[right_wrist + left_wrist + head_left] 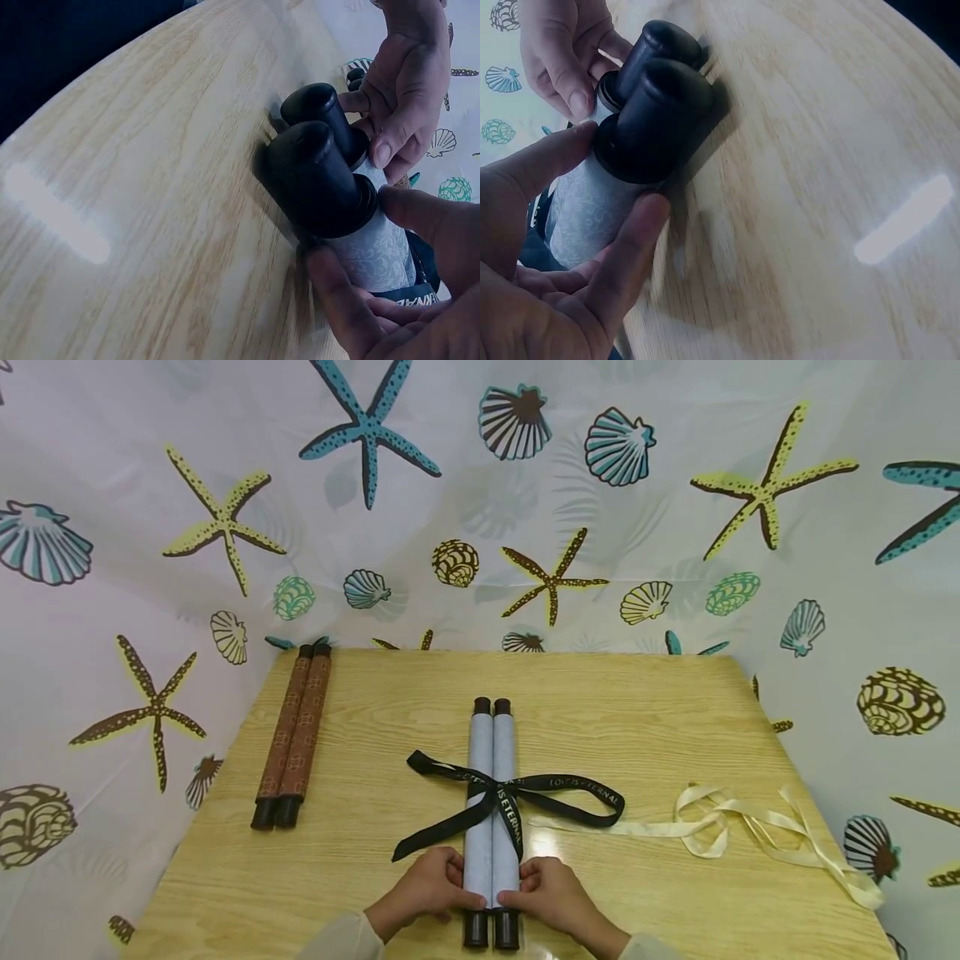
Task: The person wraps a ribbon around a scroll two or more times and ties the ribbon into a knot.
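Note:
A pale blue-grey scroll [477,860], rolled from both ends into two side-by-side rolls, lies lengthwise on the table. Its ends carry black knobs [507,931]. Around its middle goes a black ribbon [442,832] with white lettering, tied with a loop to the right and tails hanging out. My left hand [431,887] pinches the left roll just above its near knob, thumb on top and fingers at the side. On the right roll, my right hand [557,893] does the same. Both thumbs sit close together in the wrist views, which also show a faint scrollwork pattern on the rolls.
A reddish-brown patterned scroll [288,731] with dark knobs lies at the table's left edge. To the right, a loose cream ribbon [652,829] trails in curls toward the right edge. White cloth [420,610] printed with shells and starfish hangs around the wooden table [615,710].

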Available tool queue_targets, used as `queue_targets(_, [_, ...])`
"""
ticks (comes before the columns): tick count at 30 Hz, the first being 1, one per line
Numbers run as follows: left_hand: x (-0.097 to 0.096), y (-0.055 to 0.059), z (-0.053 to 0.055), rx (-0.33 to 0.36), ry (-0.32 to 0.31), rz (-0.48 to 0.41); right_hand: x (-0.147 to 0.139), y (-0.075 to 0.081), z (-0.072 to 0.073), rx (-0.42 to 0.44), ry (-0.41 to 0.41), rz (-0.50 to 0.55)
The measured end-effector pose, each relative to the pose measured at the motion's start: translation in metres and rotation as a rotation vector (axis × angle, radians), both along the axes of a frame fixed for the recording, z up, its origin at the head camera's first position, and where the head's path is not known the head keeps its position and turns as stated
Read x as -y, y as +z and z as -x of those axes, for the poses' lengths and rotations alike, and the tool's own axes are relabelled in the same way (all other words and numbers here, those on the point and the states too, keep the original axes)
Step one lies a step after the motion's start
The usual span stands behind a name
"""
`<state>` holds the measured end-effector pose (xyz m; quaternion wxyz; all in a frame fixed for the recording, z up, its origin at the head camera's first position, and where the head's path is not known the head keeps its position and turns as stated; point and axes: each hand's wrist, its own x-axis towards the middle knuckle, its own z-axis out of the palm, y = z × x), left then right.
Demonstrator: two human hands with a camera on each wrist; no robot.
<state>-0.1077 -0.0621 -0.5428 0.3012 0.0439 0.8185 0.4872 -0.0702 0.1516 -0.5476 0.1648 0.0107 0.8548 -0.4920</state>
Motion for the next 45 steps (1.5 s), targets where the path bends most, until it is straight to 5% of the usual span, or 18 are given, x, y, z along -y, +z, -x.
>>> queue_targets(9, [-0.007,0.005,0.000,-0.039,0.011,-0.046,-0.002,0.004,-0.002,-0.063,0.015,0.042])
queue_targets(18, [-0.031,0.035,0.016,-0.058,-0.015,-0.094,-0.026,0.038,0.005,-0.090,-0.015,-0.003])
queue_targets(23, [-0.064,0.059,0.036,-0.056,-0.043,-0.125,-0.057,0.066,0.017,-0.108,-0.043,-0.039])
queue_targets(31, [-0.138,0.091,0.083,-0.049,-0.115,-0.153,-0.127,0.107,0.048,-0.071,-0.071,-0.031])
queue_targets(37, [-0.190,0.095,0.112,-0.045,-0.175,-0.109,-0.177,0.108,0.068,-0.028,-0.089,-0.038])
queue_targets(45, [-0.254,0.095,0.130,-0.005,-0.181,-0.171,-0.233,0.114,0.082,0.006,-0.126,-0.109])
